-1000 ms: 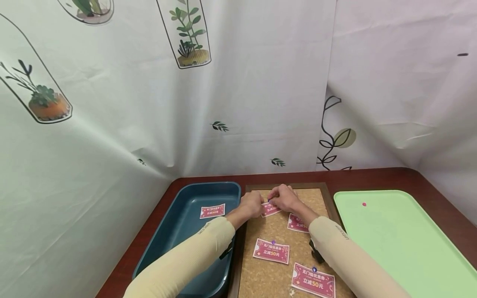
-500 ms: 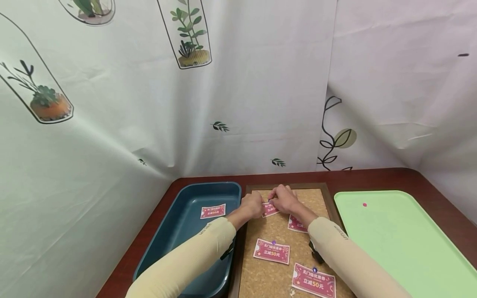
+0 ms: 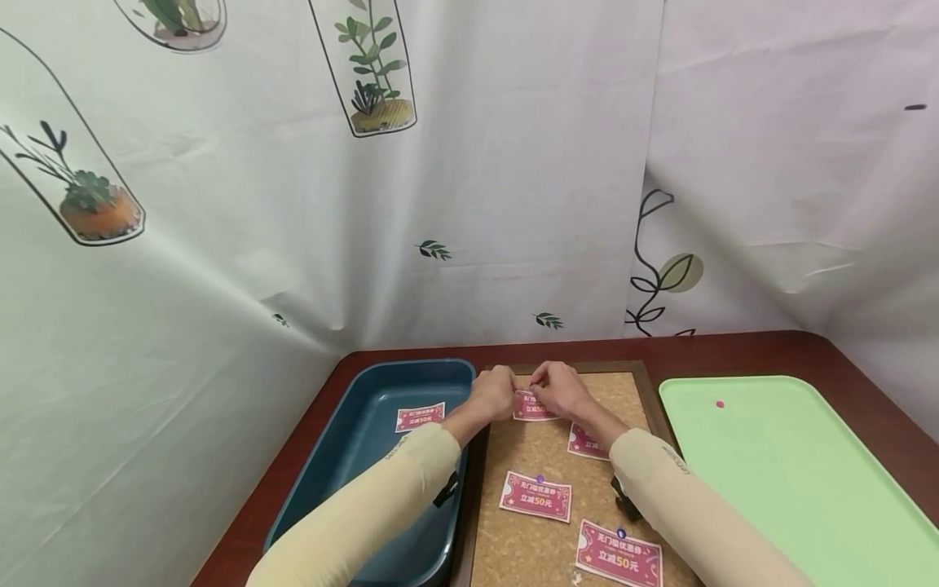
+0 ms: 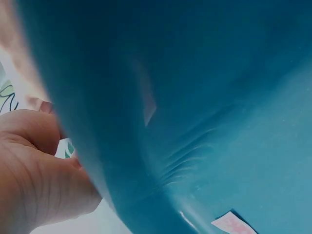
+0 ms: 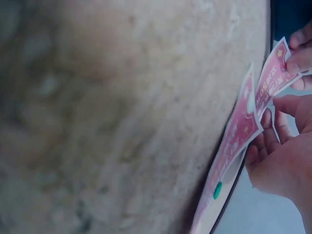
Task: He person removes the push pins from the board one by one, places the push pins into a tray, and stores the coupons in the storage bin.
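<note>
At the far end of the framed corkboard [image 3: 521, 456], my left hand [image 3: 495, 391] pinches the left corner of a pink coupon [image 3: 531, 408]. The fingertips of my right hand [image 3: 563, 391] meet at that coupon's top edge, pinching a small pushpin mostly hidden by them. In the right wrist view, the left fingers [image 5: 300, 61] grip the coupon's corner while the right hand [image 5: 285, 161] is bent close beside it. Nearer in that view lies another coupon [image 5: 229, 141] with a green pushpin [image 5: 218, 190]. The left wrist view shows the left hand [image 4: 44, 165] past the tray's rim.
A blue tray [image 3: 367, 489] with one coupon [image 3: 421, 417] stands left of the board. On the right, a green tray [image 3: 778, 473] bears a pink pushpin [image 3: 720, 404]. Two pinned coupons [image 3: 535, 496] lie nearer on the board; another [image 3: 587, 442] is under my right forearm.
The coupon between my hands has shifted slightly away from me and now sits straighter. My left hand has risen a little; the blue pin head seen earlier is now mostly covered.
</note>
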Demonstrator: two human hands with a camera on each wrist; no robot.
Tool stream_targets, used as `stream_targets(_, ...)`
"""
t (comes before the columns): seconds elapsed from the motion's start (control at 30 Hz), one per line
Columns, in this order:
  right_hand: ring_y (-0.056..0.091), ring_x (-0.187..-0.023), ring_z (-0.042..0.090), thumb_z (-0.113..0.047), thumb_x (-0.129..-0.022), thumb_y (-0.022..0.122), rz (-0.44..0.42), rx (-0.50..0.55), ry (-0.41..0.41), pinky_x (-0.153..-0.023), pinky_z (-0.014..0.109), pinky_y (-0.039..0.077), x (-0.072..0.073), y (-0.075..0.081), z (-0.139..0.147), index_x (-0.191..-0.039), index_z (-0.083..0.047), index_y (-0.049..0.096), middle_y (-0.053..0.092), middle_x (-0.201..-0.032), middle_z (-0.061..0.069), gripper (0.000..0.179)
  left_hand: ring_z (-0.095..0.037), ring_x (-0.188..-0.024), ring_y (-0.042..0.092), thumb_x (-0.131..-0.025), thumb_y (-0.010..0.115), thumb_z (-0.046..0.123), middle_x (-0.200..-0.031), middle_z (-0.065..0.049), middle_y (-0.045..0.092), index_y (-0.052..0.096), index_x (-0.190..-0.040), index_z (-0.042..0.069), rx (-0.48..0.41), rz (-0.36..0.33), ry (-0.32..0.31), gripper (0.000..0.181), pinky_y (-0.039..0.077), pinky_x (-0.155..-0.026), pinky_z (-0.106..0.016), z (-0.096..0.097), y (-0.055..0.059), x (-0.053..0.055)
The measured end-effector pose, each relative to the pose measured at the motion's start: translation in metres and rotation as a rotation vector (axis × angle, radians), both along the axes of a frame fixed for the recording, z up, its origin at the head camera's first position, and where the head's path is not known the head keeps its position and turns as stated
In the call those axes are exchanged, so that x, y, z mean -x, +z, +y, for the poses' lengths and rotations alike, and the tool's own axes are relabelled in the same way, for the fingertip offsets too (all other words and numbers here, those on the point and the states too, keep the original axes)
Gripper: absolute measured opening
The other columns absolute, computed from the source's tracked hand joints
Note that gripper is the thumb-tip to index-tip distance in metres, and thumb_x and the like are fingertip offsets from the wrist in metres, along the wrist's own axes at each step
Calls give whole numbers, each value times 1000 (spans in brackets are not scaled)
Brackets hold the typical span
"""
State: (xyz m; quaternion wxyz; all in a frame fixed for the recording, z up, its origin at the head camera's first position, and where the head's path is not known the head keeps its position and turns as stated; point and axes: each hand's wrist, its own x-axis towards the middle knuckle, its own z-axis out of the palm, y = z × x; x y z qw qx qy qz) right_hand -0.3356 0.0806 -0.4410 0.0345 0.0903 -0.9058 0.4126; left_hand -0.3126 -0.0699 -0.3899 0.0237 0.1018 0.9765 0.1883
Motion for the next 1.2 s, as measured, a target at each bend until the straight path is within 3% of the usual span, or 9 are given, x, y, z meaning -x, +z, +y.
stream_targets(0.17,62,-84,20,-1,-92,73,32,81,-18,-79,35,51,0,10,4,-97,-4,72,70,-90,6,5,-18,-81,63,-99,74,11,-90,-3,72,78,-98,7,-68,9,6,5,55,-73,-34,-4,9,0)
stream_targets(0.33,63,-85,21,0,-91,73,91,90,-4,-81,38,52,-1,17,10,-95,-3,73,72,-90,6,5,-18,-77,61,-99,74,13,-88,-3,71,78,-97,8,-112,4,22,7,51,-65,-31,-9,17,0)
stream_targets(0.63,63,-85,20,-2,-94,72,118,106,25,-81,40,52,-14,27,27,-100,-2,74,74,-94,6,6,-20,-79,61,-100,76,18,-88,-2,69,78,-95,11,-166,18,33,9,53,-65,-32,-19,25,1)
stream_targets(0.87,60,-83,20,-3,-97,73,152,102,88,-75,36,49,-28,34,51,-100,-3,73,73,-96,7,3,-19,-78,62,-101,76,21,-89,-2,69,76,-96,12,-225,35,41,10,55,-65,-31,-34,29,0)
stream_targets(1.2,57,-80,19,-5,-95,77,176,26,65,-70,35,46,-39,29,92,-98,-4,74,74,-93,5,4,-18,-78,64,-102,75,21,-89,-2,70,75,-101,10,-269,46,36,11,58,-70,-33,-62,36,-5)
